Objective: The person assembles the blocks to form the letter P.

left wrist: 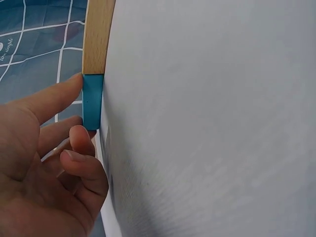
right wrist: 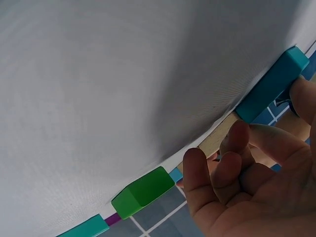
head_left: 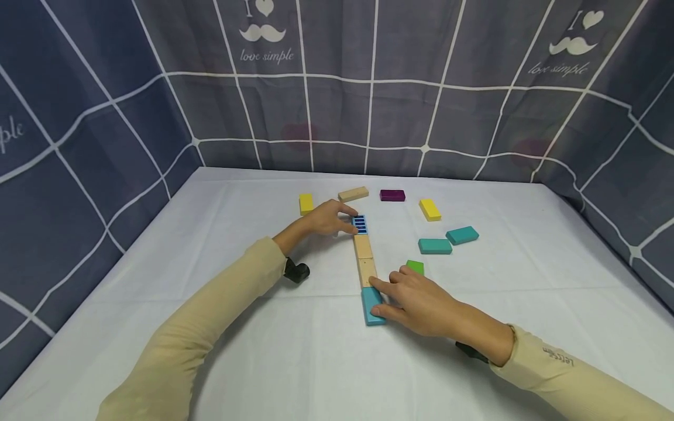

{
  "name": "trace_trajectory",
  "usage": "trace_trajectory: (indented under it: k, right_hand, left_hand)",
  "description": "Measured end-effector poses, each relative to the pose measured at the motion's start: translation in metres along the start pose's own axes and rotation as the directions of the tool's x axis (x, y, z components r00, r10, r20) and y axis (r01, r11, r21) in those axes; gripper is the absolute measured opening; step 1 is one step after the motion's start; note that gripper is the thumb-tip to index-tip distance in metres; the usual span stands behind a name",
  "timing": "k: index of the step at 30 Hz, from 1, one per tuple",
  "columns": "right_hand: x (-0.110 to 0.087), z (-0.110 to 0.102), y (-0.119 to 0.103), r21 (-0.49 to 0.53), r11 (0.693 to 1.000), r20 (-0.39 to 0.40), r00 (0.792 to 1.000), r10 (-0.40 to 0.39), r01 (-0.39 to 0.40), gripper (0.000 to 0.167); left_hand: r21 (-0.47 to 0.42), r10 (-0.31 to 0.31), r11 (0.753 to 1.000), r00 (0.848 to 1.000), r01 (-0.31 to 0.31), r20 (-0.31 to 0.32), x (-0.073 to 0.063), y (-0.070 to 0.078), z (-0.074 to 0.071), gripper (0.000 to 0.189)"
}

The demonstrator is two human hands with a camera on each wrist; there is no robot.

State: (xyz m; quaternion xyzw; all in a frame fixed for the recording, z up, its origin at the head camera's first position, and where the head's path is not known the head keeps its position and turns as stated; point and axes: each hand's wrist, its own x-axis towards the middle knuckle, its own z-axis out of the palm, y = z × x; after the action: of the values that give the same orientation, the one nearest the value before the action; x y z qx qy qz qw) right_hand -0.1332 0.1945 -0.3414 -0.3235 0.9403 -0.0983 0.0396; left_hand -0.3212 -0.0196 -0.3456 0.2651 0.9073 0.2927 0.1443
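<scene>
Row of flat tan-wood and blue blocks: pushing unevenly, your left hand and right hand, thumb-and-forefinger spread, could skew it.

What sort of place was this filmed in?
Probably a small recording booth set up for tabletop work, though the wider room is out of view. Grid-patterned curtains hang on three sides, and a white-covered table holds a line of blocks.
</scene>
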Motion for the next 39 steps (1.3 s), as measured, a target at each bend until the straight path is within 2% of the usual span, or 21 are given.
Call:
trace_trajectory:
  k: [12,23,26,28,31,35,37,39]
  right_hand:
    - [0.001,0.002,0.000,0.005,1.000,0.004,1.000,0.012,-0.012,0.060]
    - [0.002,0.002,-0.001,0.006,1.000,0.014,1.000,0.021,-0.021,0.061]
    - [0.001,0.002,0.000,0.005,1.000,0.010,1.000,0.018,-0.018,0.061]
    - [0.001,0.002,0.000,0.008,1.000,0.010,1.000,0.015,-0.015,0.061]
    - [0.000,0.002,0.000,0.011,1.000,0.014,1.000,0.017,-0.017,0.061]
    - [-0.001,0.001,0.001,0.011,1.000,0.013,1.000,0.021,-0.021,0.061]
    - [-0.001,0.001,0.001,0.013,1.000,0.008,1.000,0.016,-0.016,0.061]
    - [-0.002,0.001,0.002,0.014,1.000,0.005,1.000,0.010,-0.010,0.061]
  left_hand:
    - [0.007,-0.024,1.000,1.000,0.024,-0.002,-0.001,0.001,0.001,0.051]
    - [0.009,-0.001,1.000,1.000,0.001,-0.001,-0.001,-0.001,0.000,0.051]
    - [0.011,-0.018,1.000,1.000,0.018,-0.022,-0.001,-0.002,-0.002,0.054]
    - [-0.001,-0.037,0.999,0.998,0.037,-0.058,-0.002,-0.004,-0.005,0.056]
    - [-0.032,-0.071,0.997,0.988,0.067,-0.138,-0.003,-0.013,-0.015,0.058]
    - [-0.094,-0.137,0.988,0.966,0.119,-0.219,-0.006,-0.040,-0.034,0.063]
    - [-0.124,-0.182,0.980,0.956,0.156,-0.231,-0.010,-0.055,-0.044,0.067]
    - [-0.152,-0.220,0.970,0.953,0.190,-0.210,-0.016,-0.070,-0.053,0.069]
